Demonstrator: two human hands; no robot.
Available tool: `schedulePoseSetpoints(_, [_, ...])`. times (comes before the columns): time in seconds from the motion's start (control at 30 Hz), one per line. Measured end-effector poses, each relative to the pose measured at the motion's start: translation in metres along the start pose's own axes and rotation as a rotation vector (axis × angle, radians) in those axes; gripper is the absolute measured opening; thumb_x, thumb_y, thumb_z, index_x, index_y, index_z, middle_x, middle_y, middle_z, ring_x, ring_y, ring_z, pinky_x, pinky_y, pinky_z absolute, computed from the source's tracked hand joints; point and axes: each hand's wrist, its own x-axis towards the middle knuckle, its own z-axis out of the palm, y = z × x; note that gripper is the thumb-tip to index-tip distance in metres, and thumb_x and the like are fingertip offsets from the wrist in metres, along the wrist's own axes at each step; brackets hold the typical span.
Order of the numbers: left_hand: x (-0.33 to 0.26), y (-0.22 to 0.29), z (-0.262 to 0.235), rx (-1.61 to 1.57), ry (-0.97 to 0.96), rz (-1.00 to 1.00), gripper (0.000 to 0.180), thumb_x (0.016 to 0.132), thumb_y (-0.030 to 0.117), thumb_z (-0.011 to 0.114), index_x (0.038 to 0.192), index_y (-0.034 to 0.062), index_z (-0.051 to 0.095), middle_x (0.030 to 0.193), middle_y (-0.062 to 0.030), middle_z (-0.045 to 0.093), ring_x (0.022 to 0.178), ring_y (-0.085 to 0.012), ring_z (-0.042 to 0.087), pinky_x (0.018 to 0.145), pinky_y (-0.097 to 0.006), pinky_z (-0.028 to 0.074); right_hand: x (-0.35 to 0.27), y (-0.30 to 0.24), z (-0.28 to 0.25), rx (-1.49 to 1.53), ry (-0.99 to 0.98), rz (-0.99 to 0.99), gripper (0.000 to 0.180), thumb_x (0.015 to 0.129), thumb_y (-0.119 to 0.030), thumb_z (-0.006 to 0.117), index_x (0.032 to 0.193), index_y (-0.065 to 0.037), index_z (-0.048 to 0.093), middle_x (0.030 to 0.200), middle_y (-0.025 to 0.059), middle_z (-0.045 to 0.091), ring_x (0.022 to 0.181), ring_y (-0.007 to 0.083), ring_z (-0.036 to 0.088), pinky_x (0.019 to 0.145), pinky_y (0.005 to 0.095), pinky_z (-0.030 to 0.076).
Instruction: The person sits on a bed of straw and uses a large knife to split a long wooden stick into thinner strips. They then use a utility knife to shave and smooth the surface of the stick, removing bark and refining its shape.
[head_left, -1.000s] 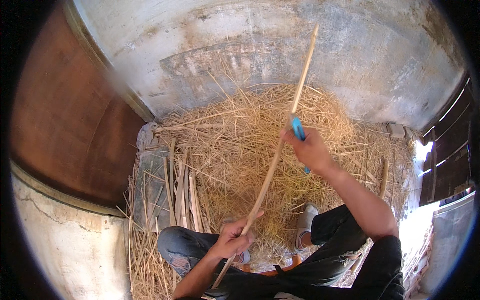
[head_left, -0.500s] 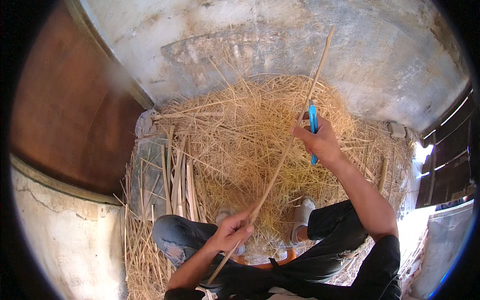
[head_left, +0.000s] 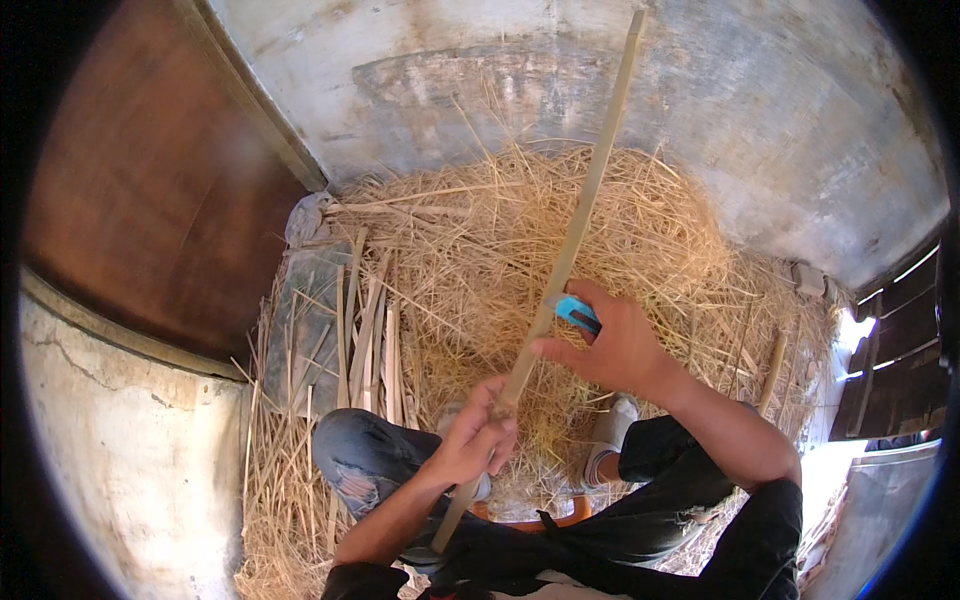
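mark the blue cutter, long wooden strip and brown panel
Blue cutter (head_left: 575,313): head view, on its body.
Long wooden strip (head_left: 577,230): head view, on its upper half.
Brown panel (head_left: 150,190): head view, near its middle.

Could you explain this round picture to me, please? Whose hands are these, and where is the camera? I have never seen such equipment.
There is no machine here: these are a person's own bare hands. A wide fisheye camera on the head looks down, so straight edges bend near the rim. The left hand grips a long wooden stick near its lower end. The right hand holds a blue knife beside the stick; whether its blade touches is hard to see. Loose straw covers much of the floor, and thin strips lie at the left.
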Motion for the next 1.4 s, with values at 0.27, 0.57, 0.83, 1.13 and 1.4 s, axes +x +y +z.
schedulePoseSetpoints(0.27, [0.001,0.012,0.003,0.092,0.159,0.012,0.052,0.105,0.012,0.049,0.151,0.0070,0.023,0.060,0.0031,0.045,0.040,-0.0055,0.042,0.039,-0.021,0.034,-0.008,0.010,0.015,-0.264,-0.125,-0.245,0.034,0.097,-0.035,0.060,0.086,-0.003,0.057,0.072,0.0201,0.064,0.066,0.0405,0.064,0.057,0.0500,0.047])
schedulePoseSetpoints(0.57, [-0.007,0.003,-0.007,0.360,0.241,0.037,0.063,0.100,0.007,0.057,0.156,0.0065,0.029,0.074,0.0034,0.058,0.061,-0.0046,0.055,0.054,-0.022,0.045,-0.012,0.009,0.039,-0.404,-0.093,-0.007,0.049,0.099,-0.051,0.051,0.090,-0.004,0.065,0.071,0.0221,0.065,0.067,0.0395,0.067,0.059,0.0518,0.050])
schedulePoseSetpoints(0.83, [-0.013,0.004,-0.008,0.376,0.191,-0.004,0.061,0.096,0.006,0.062,0.152,-0.0020,0.037,0.088,0.0029,0.060,0.070,-0.0019,0.050,0.062,-0.021,0.044,0.009,0.022,0.014,-0.361,-0.150,0.051,0.052,0.099,-0.052,0.048,0.094,-0.005,0.071,0.070,0.0228,0.065,0.068,0.0376,0.069,0.064,0.0504,0.053])
schedulePoseSetpoints(1.13, [-0.036,-0.010,-0.012,0.430,0.060,-0.016,0.066,0.096,0.010,0.066,0.153,-0.0018,0.034,0.087,0.0007,0.060,0.065,-0.0016,0.048,0.055,-0.021,0.040,0.066,0.087,-0.071,-0.100,0.357,0.304,0.039,0.103,-0.027,0.049,0.119,0.004,0.067,0.073,0.0162,0.068,0.063,0.0255,0.065,0.062,0.0416,0.052])
schedulePoseSetpoints(1.4, [-0.039,-0.014,-0.007,0.538,-0.270,0.107,0.067,0.096,0.008,0.066,0.153,-0.0027,0.033,0.118,-0.0146,0.070,0.071,-0.0022,0.056,0.065,-0.022,0.045,0.046,0.197,-0.139,0.846,0.772,0.280,0.057,0.103,-0.055,0.041,0.112,-0.003,0.062,0.055,-0.0068,0.030,0.045,0.0061,0.026,0.044,0.0262,0.023])
